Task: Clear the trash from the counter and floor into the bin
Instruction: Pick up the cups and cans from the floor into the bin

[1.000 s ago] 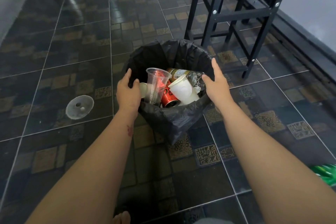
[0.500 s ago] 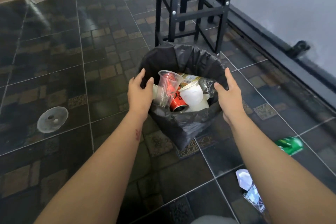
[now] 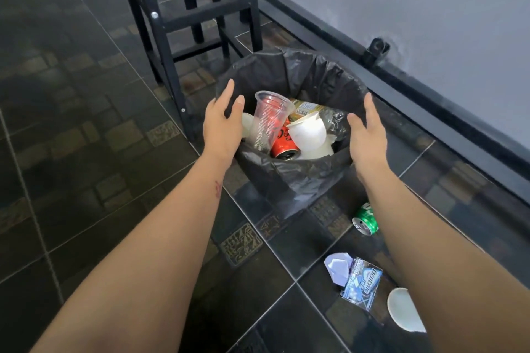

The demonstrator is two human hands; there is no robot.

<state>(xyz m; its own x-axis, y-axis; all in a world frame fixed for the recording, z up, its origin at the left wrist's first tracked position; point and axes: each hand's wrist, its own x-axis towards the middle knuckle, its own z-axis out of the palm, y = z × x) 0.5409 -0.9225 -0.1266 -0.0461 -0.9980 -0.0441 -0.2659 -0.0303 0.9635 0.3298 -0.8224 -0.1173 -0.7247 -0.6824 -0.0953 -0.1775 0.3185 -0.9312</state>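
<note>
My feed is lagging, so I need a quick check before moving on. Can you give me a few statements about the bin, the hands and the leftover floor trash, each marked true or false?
1. The black-lined round bin holds a clear ribbed plastic cup. True.
2. The left hand has a grip on the red drink can. False: it is open and empty at the rim.
3. A crushed green can lies on the floor. True.
4. The right hand holds the blue foil wrapper. False: the wrapper lies on the tiles.

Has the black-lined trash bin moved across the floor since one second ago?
Yes. The black-lined trash bin now sits closer to the black metal stool frame, toward the wall.
</note>
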